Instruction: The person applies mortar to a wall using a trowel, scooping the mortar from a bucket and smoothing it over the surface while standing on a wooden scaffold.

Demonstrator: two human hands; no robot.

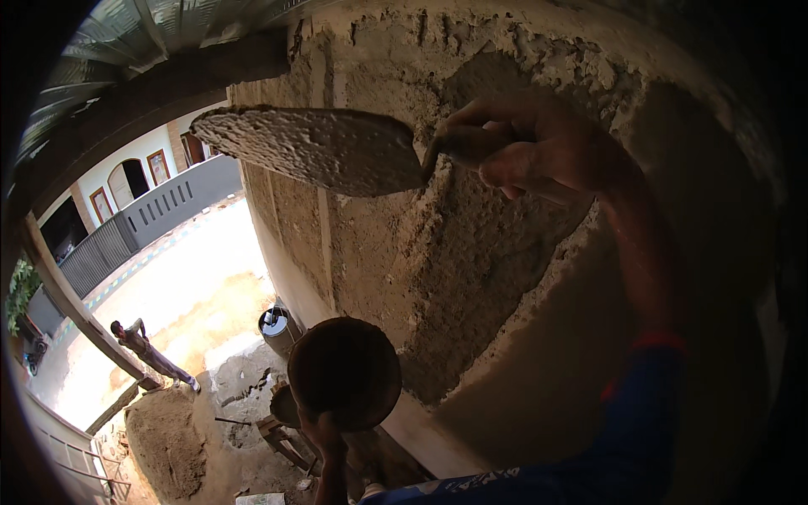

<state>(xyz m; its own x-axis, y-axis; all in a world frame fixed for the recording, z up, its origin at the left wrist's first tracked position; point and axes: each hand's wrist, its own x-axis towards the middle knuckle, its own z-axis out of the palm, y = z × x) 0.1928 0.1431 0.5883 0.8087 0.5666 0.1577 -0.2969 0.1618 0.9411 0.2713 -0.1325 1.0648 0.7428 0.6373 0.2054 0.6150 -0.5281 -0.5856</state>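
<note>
Raised in front of the wall, my right hand (539, 143) is closed around the handle of a trowel (320, 147). Its long blade points left, and the face I see is rough with mortar. Below, my left hand (324, 433) grips the lower edge of a round dark bowl (345, 370); shadow hides what is inside. Patches of wet mortar (480, 286) cover part of the rough wall (379, 227), with a smoother dark coat at the right.
A person (151, 349) stands far left beside a wooden post (80, 295). On the ground lie a sand heap (168, 438), a bucket (276, 324) by the wall's foot and a wooden stand (286, 442). A grey fence (177, 202) runs beyond the bright yard.
</note>
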